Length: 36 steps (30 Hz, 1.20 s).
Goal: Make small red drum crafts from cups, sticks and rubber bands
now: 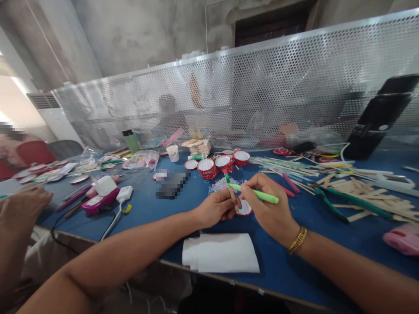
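Note:
Near the middle of the blue table, my left hand (216, 207) pinches a flat wooden craft stick (233, 195), tilted upward. Red and green bands of colour cover the stick's upper end. My right hand (270, 209) grips a bright green marker pen (262, 195), its tip touching or very close to the coloured part of the stick. Just behind and below the fingers lies a round white disc with a red rim (245, 208), partly hidden by my hands. A tangle of thin coloured strands (218, 186) sits behind my left hand.
Several red-rimmed round pieces (207, 168) stand behind my hands. Loose craft sticks (369, 198) and green-handled pliers (353, 200) lie right. A folded white cloth (221, 253) is at the front edge. Another person's hand (26, 205) is far left. A perforated metal screen (278, 91) closes the back.

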Available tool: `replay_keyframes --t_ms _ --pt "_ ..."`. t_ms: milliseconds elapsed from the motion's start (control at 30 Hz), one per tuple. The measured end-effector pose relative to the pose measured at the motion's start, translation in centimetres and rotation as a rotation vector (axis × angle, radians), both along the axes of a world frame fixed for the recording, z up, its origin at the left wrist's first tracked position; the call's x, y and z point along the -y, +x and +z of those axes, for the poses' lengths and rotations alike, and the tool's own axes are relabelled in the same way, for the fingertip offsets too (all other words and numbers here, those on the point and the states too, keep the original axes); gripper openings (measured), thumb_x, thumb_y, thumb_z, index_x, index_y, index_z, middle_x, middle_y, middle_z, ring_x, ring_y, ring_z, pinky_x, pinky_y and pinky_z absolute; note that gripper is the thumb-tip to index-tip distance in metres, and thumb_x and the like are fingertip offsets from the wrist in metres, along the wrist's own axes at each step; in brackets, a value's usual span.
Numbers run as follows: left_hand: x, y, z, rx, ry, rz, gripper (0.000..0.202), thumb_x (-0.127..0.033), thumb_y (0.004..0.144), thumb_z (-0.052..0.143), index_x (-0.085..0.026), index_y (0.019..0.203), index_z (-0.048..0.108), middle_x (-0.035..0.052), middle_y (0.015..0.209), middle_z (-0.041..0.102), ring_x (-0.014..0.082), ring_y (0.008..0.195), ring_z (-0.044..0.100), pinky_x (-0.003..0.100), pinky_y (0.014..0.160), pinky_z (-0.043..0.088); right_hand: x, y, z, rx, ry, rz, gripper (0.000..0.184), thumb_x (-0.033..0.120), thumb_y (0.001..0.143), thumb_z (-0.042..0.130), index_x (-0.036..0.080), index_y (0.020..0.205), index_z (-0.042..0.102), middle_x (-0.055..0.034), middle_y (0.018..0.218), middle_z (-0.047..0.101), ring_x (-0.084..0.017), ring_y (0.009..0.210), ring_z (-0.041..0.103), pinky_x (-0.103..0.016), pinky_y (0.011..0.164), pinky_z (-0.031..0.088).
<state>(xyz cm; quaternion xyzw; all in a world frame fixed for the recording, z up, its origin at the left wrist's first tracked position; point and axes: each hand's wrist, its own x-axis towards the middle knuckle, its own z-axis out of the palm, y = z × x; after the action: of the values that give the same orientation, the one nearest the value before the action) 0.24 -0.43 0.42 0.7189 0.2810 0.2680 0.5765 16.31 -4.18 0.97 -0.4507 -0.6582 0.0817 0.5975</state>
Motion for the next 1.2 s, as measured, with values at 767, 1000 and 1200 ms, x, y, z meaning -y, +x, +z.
replay_keyframes --t_ms 767,1000,1200 --pt "0.03 -0.02 0.2 0.018 -0.019 0.033 0.04 -0.056 0.083 0.056 -0.016 0.078 0.051 -0.0056 0.053 0.047 0.0054 0.041 0.035 0.02 0.042 0.025 0.22 -0.12 0.01 0.056 0.022 -0.007 0.019 0.023 0.085 0.054 0.022 0.067 0.051 0.0013 0.063 0.059 -0.016 0.064 0.052 -0.031 0.065 0.038" --pt "-0.02 -0.05 0.12 0.033 -0.033 0.025 0.042 -0.058 0.081 0.057 -0.016 0.079 0.051 -0.0055 0.054 0.047 0.0053 0.042 0.035 0.019 0.041 0.025 0.15 -0.03 0.06 0.037 0.013 0.001 0.019 0.023 0.085 0.054 0.022 0.066 0.051 0.0015 0.062 0.059 -0.016 0.063 0.052 -0.031 0.063 0.038" --pt "0.03 -0.02 0.25 0.021 -0.024 0.039 0.042 -0.057 0.081 0.057 -0.016 0.08 0.052 -0.0056 0.053 0.046 0.0053 0.041 0.035 0.02 0.041 0.025 0.14 0.0 0.07 0.024 0.0 -0.01 0.02 0.023 0.085 0.055 0.022 0.066 0.05 0.0014 0.062 0.058 -0.015 0.061 0.052 -0.031 0.062 0.038"
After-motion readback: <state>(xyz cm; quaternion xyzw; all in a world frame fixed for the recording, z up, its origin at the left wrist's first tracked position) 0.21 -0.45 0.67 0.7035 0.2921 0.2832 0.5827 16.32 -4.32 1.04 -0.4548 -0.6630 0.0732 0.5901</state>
